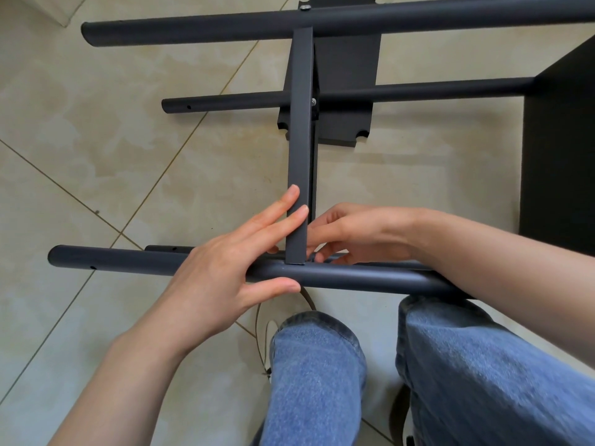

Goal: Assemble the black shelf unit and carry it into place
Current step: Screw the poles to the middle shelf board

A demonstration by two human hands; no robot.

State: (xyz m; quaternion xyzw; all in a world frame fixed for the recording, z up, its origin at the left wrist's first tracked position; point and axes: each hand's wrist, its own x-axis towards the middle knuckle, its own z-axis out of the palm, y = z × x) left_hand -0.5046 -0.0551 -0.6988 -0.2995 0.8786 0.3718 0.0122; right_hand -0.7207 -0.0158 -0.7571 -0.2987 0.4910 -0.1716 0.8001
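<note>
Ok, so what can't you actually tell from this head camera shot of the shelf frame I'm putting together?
- Head view: whether the flat crossbar is fastened to the near tube; the left hand and right hand cover the joint.
- What the right hand's fingertips hold, hidden behind the crossbar.
- The tubes' right ends, cut off by the frame edge and the black panel.
- The lower tube, mostly hidden behind the left hand.

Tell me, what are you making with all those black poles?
A person in jeans is putting together a black shelf frame on a tiled floor. The left hand rests on the near pole, its straight fingers against a flat crossbar that meets that pole. The right hand works at the joint behind the crossbar; what it holds is hidden. The crossbar's far end is fixed at the far pole. A black board lies underneath.
</note>
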